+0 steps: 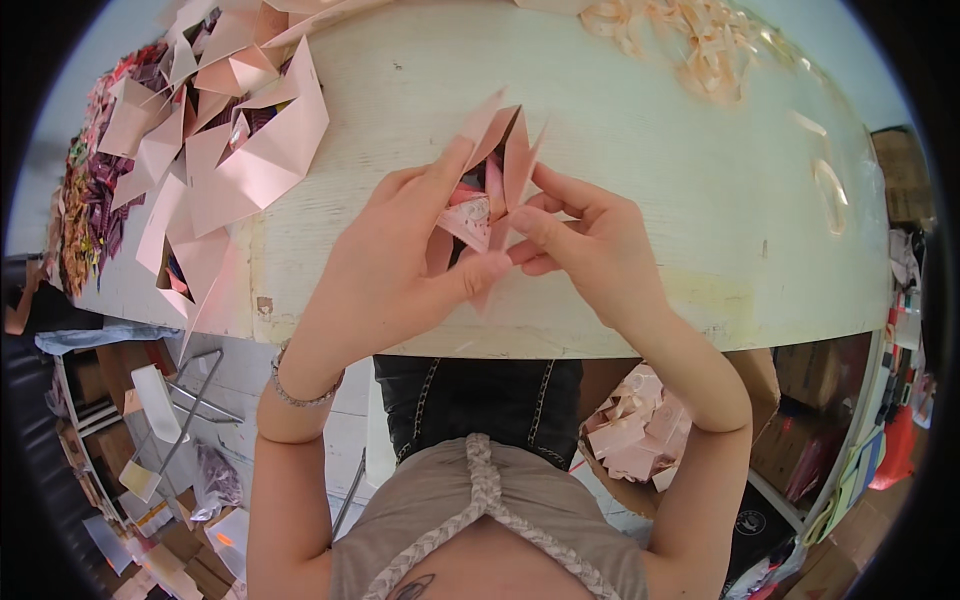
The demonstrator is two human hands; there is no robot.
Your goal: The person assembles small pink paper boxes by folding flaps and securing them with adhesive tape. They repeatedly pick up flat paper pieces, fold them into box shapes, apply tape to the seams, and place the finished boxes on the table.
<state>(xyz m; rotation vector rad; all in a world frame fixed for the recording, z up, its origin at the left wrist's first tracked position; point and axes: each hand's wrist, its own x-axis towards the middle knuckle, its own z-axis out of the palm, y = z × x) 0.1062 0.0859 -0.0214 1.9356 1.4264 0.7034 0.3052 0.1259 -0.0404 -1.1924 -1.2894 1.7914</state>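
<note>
A pale pink folded card box (518, 155) is held upright between my hands above the near part of the table, its pointed flaps standing up and apart. Inside it show a white printed triangular piece (468, 220) and some pink and dark contents, too small to name. My left hand (385, 265) is wrapped round the box's left side, thumb at its near edge. With thumb and fingers, my right hand (595, 245) pinches the right-hand flap. The fingertips of both hands are partly hidden by the card.
Several similar pink card boxes (265, 175) with contents lie heaped on the table's left, beside a pile of colourful wrapped packets (88, 200). Peach ribbons (705, 45) lie far right, with one loop (829, 197) nearer. Below the table's right edge, a carton (610, 482) holds pink card pieces.
</note>
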